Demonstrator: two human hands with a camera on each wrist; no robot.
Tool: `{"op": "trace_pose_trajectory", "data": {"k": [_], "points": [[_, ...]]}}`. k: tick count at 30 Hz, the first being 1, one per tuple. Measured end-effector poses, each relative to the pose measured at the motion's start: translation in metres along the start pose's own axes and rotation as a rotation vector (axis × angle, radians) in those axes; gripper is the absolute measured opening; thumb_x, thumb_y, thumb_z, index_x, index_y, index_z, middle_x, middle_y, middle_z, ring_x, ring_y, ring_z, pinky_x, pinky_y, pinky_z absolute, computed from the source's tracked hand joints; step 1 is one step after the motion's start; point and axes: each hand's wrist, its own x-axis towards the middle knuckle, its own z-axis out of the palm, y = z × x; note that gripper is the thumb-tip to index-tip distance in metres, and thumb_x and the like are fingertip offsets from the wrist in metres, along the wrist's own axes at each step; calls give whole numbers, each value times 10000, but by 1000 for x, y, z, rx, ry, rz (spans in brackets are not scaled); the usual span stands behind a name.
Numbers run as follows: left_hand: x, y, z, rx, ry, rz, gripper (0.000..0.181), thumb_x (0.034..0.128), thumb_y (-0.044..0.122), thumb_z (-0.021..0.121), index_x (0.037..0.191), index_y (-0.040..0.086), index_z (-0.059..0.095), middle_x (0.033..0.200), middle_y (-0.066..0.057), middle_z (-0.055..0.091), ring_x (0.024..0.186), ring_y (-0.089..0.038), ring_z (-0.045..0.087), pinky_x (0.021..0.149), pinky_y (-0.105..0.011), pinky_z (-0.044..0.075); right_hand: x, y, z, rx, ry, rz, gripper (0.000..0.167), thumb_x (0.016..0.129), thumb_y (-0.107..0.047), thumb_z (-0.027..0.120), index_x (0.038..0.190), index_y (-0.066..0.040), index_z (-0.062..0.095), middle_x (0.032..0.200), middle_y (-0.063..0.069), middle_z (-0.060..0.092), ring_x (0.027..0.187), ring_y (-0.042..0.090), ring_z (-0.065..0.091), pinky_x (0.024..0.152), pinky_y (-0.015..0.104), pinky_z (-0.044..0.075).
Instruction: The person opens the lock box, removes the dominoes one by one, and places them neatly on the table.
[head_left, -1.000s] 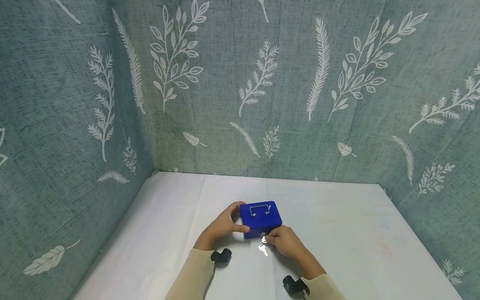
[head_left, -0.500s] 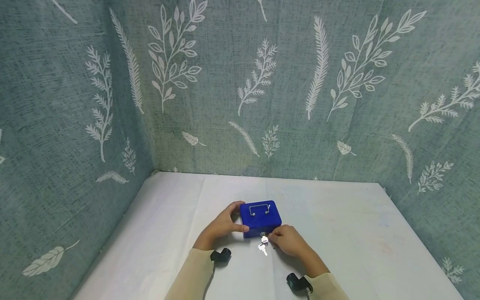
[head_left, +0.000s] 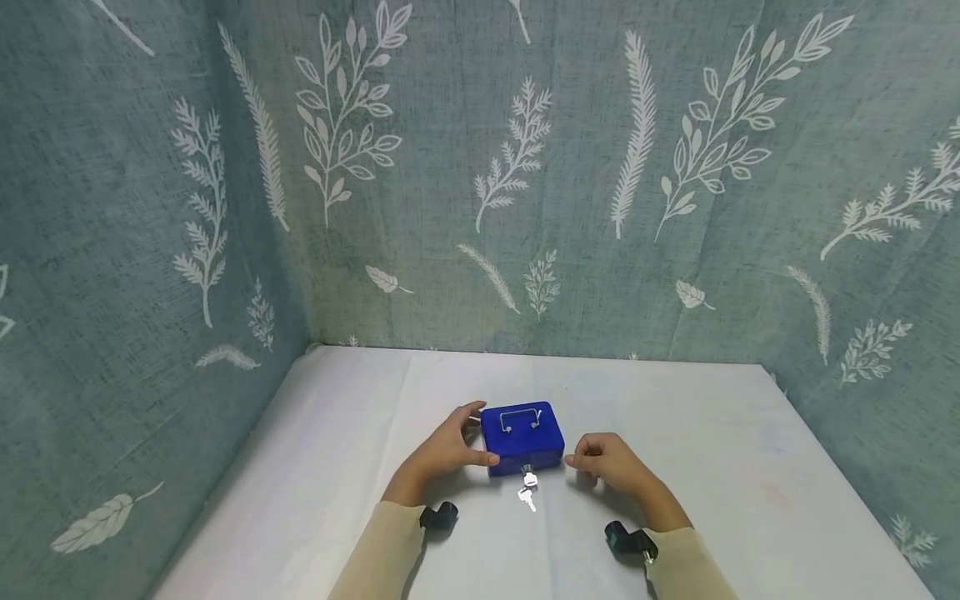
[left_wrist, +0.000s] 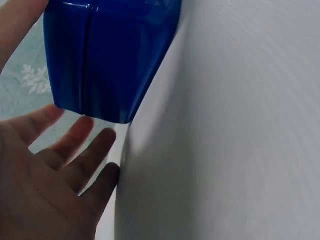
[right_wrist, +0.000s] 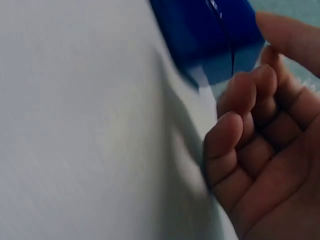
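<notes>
A blue metal cash box (head_left: 517, 439) with a folding wire handle (head_left: 519, 413) on its lid stands shut on the table. One key sits at the lock on its front side, and a second key (head_left: 527, 498) dangles below. My left hand (head_left: 441, 450) holds the box's left end, thumb at the front corner and fingers at the back; in the left wrist view some fingertips (left_wrist: 56, 111) meet the box's edge. Just off the front right corner, my right hand (head_left: 611, 462) has loosely curled fingers and holds nothing. The right wrist view shows its fingers (right_wrist: 227, 135) beside the box.
A white cloth covers the table (head_left: 675, 417). Green fabric walls (head_left: 585, 317) with a white leaf print rise behind it and at both sides. Each wrist carries a small black camera, such as the one on the right wrist (head_left: 628, 540).
My right hand has let go of the key and moved right, away from the lock. The keys stay at the box's front. My left hand has hardly moved, and the box stays put.
</notes>
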Motion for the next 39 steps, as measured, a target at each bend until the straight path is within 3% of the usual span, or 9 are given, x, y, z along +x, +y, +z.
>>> {"op": "trace_pose_trajectory", "data": {"k": [3,7,10,13,17,24,32,39], "points": [[-1,1,0,36,18,26,1076,626,386,914,1485,95,336,1364,-112,492,1266,-310,475,1061,-521,370,5,1,-5,39,57,-19,264,807,-212,800,864,-37,611,725,21,562,679,186,536,589,317,446],[-2,3,0,79,29,42,1122,583,421,926,1476,88,333,1319,-96,497,1226,-279,495,1047,-485,392,13,-2,-7,88,113,-58,452,715,-96,857,1069,12,596,875,57,554,842,215,554,713,346,467],[-1,4,1,103,31,49,1126,570,420,932,1466,87,338,1292,-91,490,1195,-266,502,1025,-466,412,16,-9,-9,147,79,-81,664,672,9,859,1251,37,535,1037,147,551,1009,317,576,840,418,516],[0,5,2,121,27,61,1120,571,404,935,1462,84,337,1286,-85,484,1184,-257,504,1011,-453,423,23,-10,-11,203,-9,-114,903,653,72,850,1430,27,391,1314,241,479,1211,419,496,949,483,488],[2,5,0,129,34,83,1084,575,377,937,1443,94,352,1273,-78,486,1175,-252,509,1005,-448,428,36,-4,-10,170,-84,-128,1067,638,60,863,1521,-37,273,1523,204,321,1308,416,417,990,480,458],[0,1,4,101,25,62,1057,575,368,940,1418,90,366,1285,-90,498,1193,-279,502,1029,-492,406,39,-2,1,57,-77,-96,1099,604,52,874,1529,-104,301,1536,142,339,1299,379,439,991,493,456],[0,-4,3,49,-19,68,1025,588,304,940,1423,93,385,1315,-98,525,1218,-291,504,1052,-518,373,32,5,3,88,-91,-128,1099,602,37,880,1524,-66,292,1524,171,347,1287,388,454,1017,492,432],[8,2,-2,37,-47,70,987,608,295,930,1432,111,418,1335,-80,535,1234,-280,501,1070,-522,351,30,5,-2,134,-80,-131,1099,579,45,888,1512,-70,321,1511,201,351,1238,398,494,982,496,460]]}}
